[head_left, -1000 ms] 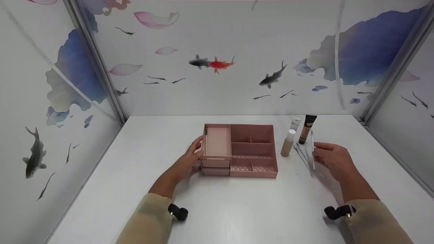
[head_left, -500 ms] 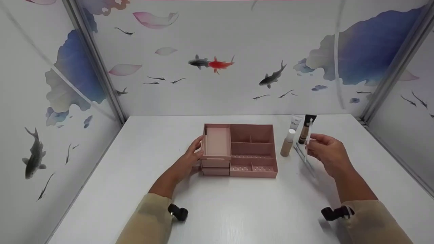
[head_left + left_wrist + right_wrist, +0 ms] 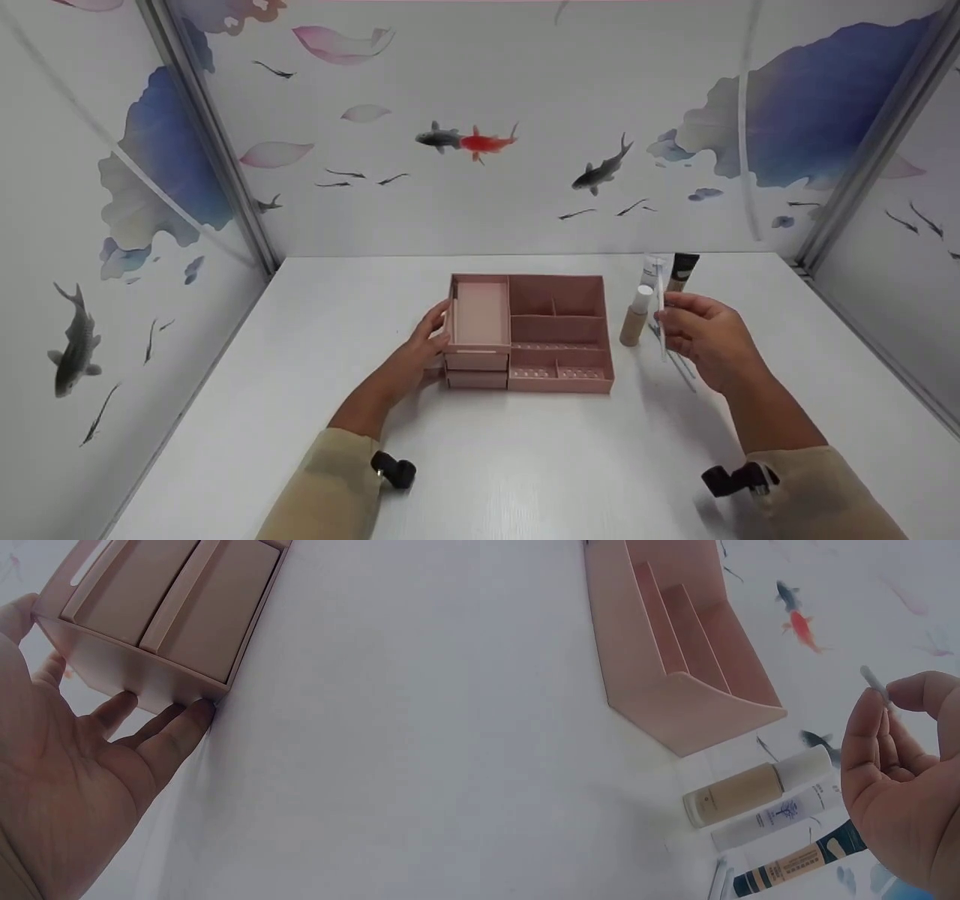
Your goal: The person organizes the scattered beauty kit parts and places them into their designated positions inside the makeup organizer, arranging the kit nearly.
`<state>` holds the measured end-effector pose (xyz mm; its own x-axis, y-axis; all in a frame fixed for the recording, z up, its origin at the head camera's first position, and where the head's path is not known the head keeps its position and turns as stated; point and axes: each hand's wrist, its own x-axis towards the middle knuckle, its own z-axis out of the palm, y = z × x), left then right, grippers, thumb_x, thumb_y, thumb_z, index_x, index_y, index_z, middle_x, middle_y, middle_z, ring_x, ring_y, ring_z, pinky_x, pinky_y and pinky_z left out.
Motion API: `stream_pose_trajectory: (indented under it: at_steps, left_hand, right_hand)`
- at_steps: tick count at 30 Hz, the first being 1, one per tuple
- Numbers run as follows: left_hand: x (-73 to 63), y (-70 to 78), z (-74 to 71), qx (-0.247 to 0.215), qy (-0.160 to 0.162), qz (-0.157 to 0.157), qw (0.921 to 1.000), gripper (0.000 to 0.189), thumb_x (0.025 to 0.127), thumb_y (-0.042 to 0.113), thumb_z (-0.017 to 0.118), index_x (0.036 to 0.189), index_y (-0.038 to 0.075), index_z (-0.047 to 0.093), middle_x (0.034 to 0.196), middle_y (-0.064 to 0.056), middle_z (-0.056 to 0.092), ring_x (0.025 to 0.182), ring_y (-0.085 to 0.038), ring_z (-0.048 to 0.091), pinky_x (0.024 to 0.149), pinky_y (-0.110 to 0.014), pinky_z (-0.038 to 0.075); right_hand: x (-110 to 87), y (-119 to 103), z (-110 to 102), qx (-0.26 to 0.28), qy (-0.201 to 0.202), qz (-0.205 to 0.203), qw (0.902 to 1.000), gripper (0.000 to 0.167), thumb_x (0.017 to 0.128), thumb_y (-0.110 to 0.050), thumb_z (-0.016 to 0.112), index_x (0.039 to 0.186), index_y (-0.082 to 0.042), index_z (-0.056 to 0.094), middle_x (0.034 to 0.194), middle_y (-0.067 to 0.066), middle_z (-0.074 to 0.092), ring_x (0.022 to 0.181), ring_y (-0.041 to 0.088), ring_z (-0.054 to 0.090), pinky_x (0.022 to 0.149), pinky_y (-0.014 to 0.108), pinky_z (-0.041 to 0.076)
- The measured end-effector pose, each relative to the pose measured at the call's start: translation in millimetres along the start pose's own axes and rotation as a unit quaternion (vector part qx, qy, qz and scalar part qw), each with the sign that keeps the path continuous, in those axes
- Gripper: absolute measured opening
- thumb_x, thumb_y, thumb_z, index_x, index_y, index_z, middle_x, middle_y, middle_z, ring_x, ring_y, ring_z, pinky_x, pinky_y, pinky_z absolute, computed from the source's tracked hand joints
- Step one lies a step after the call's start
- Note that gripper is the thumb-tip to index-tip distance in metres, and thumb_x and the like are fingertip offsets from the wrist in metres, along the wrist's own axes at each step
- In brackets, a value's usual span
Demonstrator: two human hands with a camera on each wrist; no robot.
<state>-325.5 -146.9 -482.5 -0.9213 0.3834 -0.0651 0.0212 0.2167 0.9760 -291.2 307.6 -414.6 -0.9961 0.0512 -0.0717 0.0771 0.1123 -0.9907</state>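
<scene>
Pink organizer [image 3: 484, 311] on the white table [image 3: 487, 465]; we mark left hand [image 3: 422, 341] spread, fingertips touching its side. Right hand [image 3: 709, 341] pinches a thin white stick [image 3: 661, 313], roughly upright, between thumb and fingers. We see it right of the organizer, near the beige bottle [image 3: 634, 322] and two tubes [image 3: 682, 274].

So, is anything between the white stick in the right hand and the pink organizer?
Yes: the white-capped foundation bottle stands between the white stick in the right hand and the right side of the pink organizer. The stick looks raised, so lifting it a bit higher would probably clear the bottle.
</scene>
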Motion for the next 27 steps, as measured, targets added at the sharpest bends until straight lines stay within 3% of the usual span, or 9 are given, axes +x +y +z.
stream_pose_trajectory:
  at_steps: [6,10,13,19,27]
  left_hand:
    - [-0.6,0.2,0.6,-0.002,-0.001,-0.003,1.0000,0.060,0.110,0.059,0.046,0.163,0.061,0.018,0.181,0.000,0.008,0.166,-0.041,0.023,0.125,-0.071,0.033]
    - [-2.3,0.2,0.0,0.002,-0.002,0.004,1.0000,0.060,0.111,0.059,0.046,0.164,0.061,0.018,0.181,0.001,0.010,0.163,-0.038,0.032,0.125,-0.070,0.035]
    - [-2.6,-0.4,-0.5,0.000,-0.003,0.009,1.0000,0.060,0.111,0.058,0.046,0.164,0.061,0.018,0.180,0.001,0.012,0.160,-0.037,0.037,0.124,-0.069,0.036]
    - [0.2,-1.7,0.4,-0.003,-0.008,0.002,1.0000,0.059,0.111,0.058,0.046,0.163,0.063,0.018,0.181,0.003,0.010,0.163,-0.037,0.032,0.125,-0.068,0.036]
    - [1.5,-2.7,-1.1,-0.003,-0.006,-0.001,1.0000,0.059,0.111,0.057,0.046,0.163,0.062,0.018,0.181,0.002,0.009,0.160,-0.035,0.037,0.126,-0.068,0.034]
  right_hand:
    - [-3.4,1,14,-0.008,-0.020,-0.002,0.9998,0.046,0.106,-0.032,0.069,0.147,-0.011,0.061,0.120,-0.005,0.068,0.101,0.014,0.067,0.088,0.023,0.062]
    - [-3.0,4,24,-0.012,-0.032,-0.005,0.9994,0.049,0.104,-0.031,0.072,0.148,-0.011,0.061,0.128,0.000,0.070,0.104,0.014,0.073,0.093,0.027,0.063]
    - [-3.3,5,31,-0.015,-0.037,-0.009,0.9992,0.050,0.104,-0.029,0.073,0.148,-0.010,0.061,0.124,0.001,0.073,0.103,0.014,0.075,0.093,0.029,0.064]
    - [-6.9,6,47,-0.029,-0.044,-0.006,0.9986,0.050,0.104,-0.024,0.071,0.150,-0.007,0.059,0.110,-0.001,0.071,0.102,0.018,0.074,0.091,0.029,0.065]
    - [-5.6,3,79,-0.027,-0.069,-0.013,0.9972,0.051,0.103,-0.019,0.072,0.149,-0.001,0.058,0.113,0.004,0.071,0.107,0.025,0.074,0.089,0.030,0.065]
